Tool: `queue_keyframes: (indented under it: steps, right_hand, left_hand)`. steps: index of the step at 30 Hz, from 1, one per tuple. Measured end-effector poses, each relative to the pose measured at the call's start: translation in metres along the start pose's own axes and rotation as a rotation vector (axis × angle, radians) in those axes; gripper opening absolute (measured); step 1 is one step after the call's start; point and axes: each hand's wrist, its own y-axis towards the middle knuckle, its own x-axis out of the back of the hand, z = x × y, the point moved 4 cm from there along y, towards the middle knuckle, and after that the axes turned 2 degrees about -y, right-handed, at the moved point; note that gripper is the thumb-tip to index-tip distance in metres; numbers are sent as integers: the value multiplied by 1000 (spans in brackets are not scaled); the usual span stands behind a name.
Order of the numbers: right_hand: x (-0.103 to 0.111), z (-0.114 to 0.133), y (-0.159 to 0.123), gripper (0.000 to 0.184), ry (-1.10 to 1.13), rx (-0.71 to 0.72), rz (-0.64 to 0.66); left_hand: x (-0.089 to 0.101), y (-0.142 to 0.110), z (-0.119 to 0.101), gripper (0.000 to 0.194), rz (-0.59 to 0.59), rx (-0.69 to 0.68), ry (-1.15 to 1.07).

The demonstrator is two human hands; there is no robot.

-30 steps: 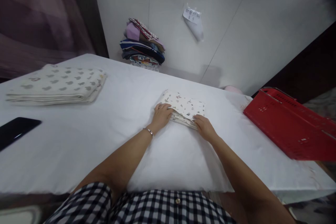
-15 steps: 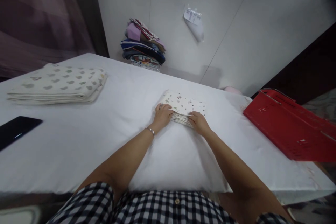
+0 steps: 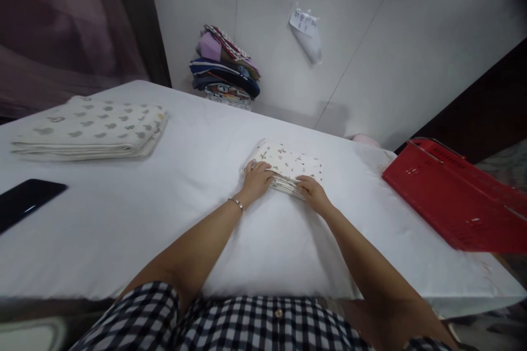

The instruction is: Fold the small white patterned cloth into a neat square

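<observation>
Carefully, from left to right: at the left of the frame, a larger folded cloth (image 3: 102, 126) is lying on the white table (image 3: 164, 230), above a dark phone (image 3: 31, 197). Near the centre, the small patterned folded cloth (image 3: 302, 165) is being touched at its lower edge by both hands. By the left hand (image 3: 256, 182), fingers are being laid over the lower left corner; by the right hand (image 3: 313, 193), fingertips are being placed on the near edge. Whether the layers are being pinched by either hand cannot be told. For neatness, it seems best that the near edges are being aligned evenly, with light pressure, so that no layer is being dragged. At the right, a red basket (image 3: 457, 197) is standing.
</observation>
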Motion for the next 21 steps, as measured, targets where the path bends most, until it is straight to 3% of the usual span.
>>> queue_keyframes:
  steps: [14,21]
  right_hand:
    - [-4,4,-3,25,-86,-31,16]
    - [-6,-1,-5,38,-82,-55,10]
  left_hand:
    - [12,-1,-9,25,-23,-94,61]
    - [13,-1,-9,24,2,-103,47]
